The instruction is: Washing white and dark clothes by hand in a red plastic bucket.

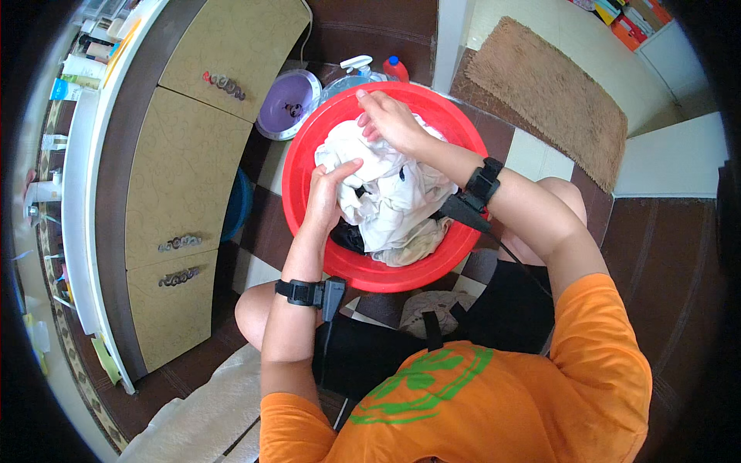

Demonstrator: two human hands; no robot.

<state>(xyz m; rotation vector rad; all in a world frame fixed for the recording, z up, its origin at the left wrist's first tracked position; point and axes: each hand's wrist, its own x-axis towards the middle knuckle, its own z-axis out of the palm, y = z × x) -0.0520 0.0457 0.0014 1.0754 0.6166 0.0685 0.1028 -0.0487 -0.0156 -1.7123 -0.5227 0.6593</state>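
A red plastic basin (301,168) stands on the floor between my knees. It holds a heap of white cloth (388,191), with a cream cloth (414,243) and a black cloth (348,236) showing at its near edge. At the left of the heap, my left hand (325,197) has its thumb over a fold of the white cloth; its fingers are partly hidden. Above the far part of the heap is my right hand (391,121), fingers apart and no cloth visible in its grasp. Both wrists wear black straps with small devices.
Beyond the basin sit a purple and white basin (288,104), a spray bottle (357,63) and a red bottle with a blue cap (396,69). Drawer cabinets (179,179) line the left, a blue tub (238,205) beside them. A brown mat (544,98) lies far right.
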